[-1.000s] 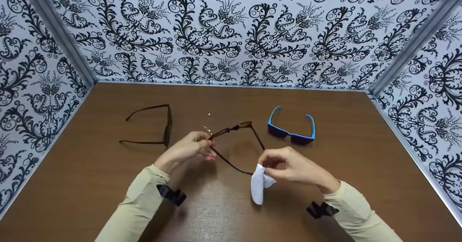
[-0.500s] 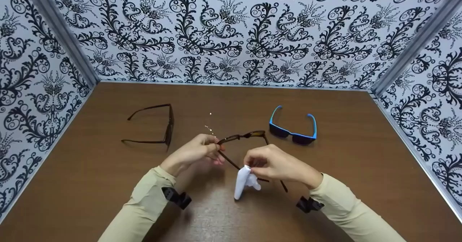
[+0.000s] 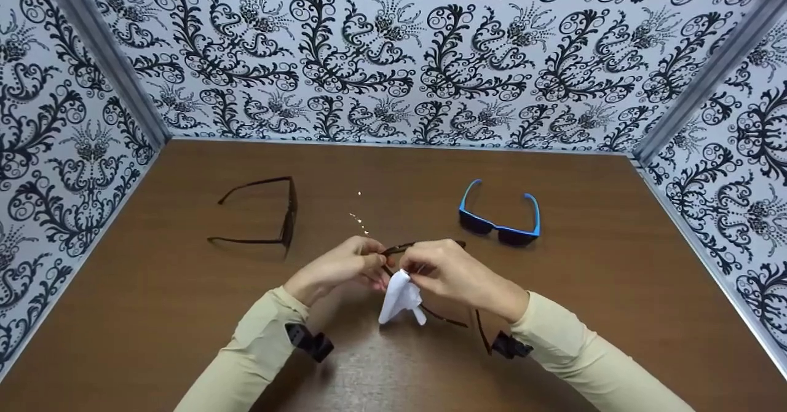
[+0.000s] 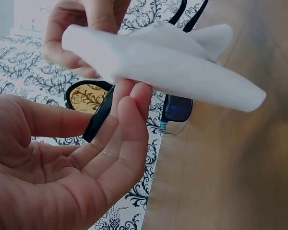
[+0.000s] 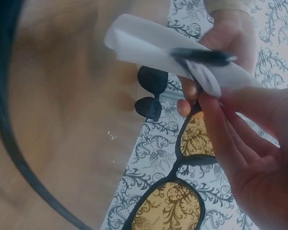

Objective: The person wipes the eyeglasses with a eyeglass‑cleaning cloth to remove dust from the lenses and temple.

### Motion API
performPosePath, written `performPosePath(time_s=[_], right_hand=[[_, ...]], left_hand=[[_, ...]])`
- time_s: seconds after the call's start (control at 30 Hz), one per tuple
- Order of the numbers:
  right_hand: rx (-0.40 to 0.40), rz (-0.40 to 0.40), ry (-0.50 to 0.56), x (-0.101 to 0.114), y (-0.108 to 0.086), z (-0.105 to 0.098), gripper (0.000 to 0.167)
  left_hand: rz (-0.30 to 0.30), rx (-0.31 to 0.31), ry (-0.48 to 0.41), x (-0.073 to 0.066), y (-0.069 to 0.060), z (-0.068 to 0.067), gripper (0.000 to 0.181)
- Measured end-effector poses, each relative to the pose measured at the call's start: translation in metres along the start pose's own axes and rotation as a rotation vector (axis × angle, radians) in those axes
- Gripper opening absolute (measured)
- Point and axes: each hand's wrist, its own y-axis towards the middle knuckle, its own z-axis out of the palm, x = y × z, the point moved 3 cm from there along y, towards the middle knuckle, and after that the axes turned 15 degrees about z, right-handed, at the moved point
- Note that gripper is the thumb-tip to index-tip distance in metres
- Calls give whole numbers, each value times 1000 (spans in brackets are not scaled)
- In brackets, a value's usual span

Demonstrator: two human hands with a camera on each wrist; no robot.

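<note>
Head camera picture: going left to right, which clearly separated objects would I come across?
Dark-framed glasses lying with arms spread → left black wrist-worn device → tiny pale scattered specks → folded white cloth → blue-framed sunglasses with dark lenses.

The left sleeve (image 3: 249, 353), at seven o'clock in the head view, and the right sleeve (image 3: 593, 353), at four, are cream and creased. The left wrist camera (image 3: 309, 342) and right wrist camera (image 3: 511, 345) are black and blocky.

L hand (image 3: 341, 267) grips dk glasses (image 3: 398, 249) & R hand (image 3: 462, 275) pinches wht cloth (image 3: 399, 298).
</note>
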Motion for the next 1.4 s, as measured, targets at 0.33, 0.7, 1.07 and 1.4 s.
performPosePath(time_s=[0.33, 0.7, 1.07, 1.4], right_hand=[[-175, -43, -4, 7, -1, 1, 19], [-242, -31, 8, 4, -1, -3, 20], [-157, -33, -32, -15, -23, -13, 23], [-202, -12, -24, -40, -56, -42, 30]], left_hand=[[7, -30, 38, 2, 1, 3, 19], [46, -63, 35, 3, 1, 6, 16], [29, -129, 27, 3, -2, -7, 23], [41, -190, 83, -3, -9, -29, 20]])
